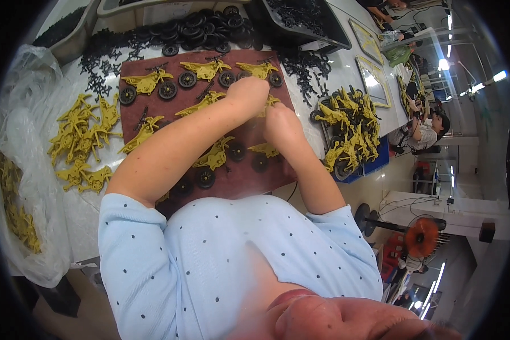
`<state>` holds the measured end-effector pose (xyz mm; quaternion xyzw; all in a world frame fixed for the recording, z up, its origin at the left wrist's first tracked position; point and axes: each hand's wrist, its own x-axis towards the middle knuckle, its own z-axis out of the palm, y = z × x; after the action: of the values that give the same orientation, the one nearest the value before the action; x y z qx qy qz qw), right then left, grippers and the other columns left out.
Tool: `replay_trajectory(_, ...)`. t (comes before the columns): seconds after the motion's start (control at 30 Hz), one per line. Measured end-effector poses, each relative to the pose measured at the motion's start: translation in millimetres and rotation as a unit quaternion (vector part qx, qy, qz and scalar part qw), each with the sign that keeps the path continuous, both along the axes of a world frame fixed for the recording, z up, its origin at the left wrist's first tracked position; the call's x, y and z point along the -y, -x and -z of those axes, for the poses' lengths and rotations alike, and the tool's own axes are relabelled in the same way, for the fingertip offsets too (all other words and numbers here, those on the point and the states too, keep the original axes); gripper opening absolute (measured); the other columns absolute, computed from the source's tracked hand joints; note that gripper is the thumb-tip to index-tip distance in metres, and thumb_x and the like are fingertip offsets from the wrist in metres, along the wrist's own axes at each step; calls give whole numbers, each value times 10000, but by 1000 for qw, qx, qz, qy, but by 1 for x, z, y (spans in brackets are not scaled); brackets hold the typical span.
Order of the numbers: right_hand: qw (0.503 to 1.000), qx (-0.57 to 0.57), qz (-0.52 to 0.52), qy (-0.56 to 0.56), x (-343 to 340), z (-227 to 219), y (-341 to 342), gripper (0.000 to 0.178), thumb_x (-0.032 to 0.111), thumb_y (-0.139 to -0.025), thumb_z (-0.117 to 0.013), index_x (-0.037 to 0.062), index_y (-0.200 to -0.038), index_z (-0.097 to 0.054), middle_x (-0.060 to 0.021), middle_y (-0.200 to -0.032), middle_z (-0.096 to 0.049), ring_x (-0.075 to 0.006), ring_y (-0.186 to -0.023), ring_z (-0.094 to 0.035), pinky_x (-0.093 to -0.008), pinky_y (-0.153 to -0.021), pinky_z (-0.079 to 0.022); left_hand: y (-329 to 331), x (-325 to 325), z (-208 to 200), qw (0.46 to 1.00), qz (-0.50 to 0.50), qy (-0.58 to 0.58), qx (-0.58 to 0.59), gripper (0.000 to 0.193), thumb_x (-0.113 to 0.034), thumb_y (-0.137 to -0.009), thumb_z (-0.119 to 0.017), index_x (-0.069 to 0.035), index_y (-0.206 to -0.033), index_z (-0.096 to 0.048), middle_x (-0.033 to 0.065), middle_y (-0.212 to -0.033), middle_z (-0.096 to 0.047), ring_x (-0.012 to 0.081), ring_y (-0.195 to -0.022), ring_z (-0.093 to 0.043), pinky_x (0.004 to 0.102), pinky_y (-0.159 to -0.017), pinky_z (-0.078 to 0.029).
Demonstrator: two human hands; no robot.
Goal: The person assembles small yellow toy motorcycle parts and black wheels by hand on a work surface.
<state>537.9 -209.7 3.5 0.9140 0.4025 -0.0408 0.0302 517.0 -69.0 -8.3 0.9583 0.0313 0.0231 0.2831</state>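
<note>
Both of my hands are over the far right part of a dark red mat point(243, 182). My left hand point(249, 95) is closed, its fingertips turned away and hidden. Just below and to the right, my right hand point(283, 126) is also curled shut. A yellow toy motorcycle body point(270, 102) shows between them, partly covered; what either hand pinches cannot be made out. Beyond the left hand lies another yellow motorcycle body point(260, 69) with a black wheel point(275, 80). Several more such bodies point(143, 84) lie in rows on the mat, many with black wheels point(168, 90) beside them.
Loose yellow bodies point(85, 133) are heaped left, near a clear plastic bag point(31, 107). Behind the mat sit piled black wheels point(195, 28), small black parts point(99, 65) and a black bin point(300, 37). Assembled yellow-and-black pieces point(351, 127) are stacked right. A co-worker point(428, 130) sits farther right.
</note>
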Motion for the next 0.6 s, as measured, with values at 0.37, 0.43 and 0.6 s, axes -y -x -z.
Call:
replay_trajectory(0.37,962,-107,9,-251,21,-32,-34,182,101,-830,-558,0,-946,-655,-193,-939,-648,-359,-851,-616,-393,-747,-483,-8,-35,-19,962,-25,268,-50,552,-475,-884,-546,60,-787,-638,165,-679,-639,238,-585,-613,338,-574,-486)
replay_trajectory(0.43,950,-116,19,-289,13,-41,-35,224,98,-835,-560,18,-1022,-652,-175,-959,-641,-327,-871,-613,-361,-766,-481,-7,-37,-32,910,-30,400,-106,587,-548,-895,-461,16,-874,-621,92,-653,-593,161,-558,-550,281,-518,-424)
replay_trajectory(0.6,898,-168,-72,-399,-1,-37,-29,287,61,-807,-612,48,-1092,-637,-126,-972,-609,-268,-851,-605,-327,-763,-480,-4,-16,-47,768,-25,616,-174,641,-608,-934,-277,-33,-914,-561,7,-702,-496,88,-558,-434,212,-459,-315)
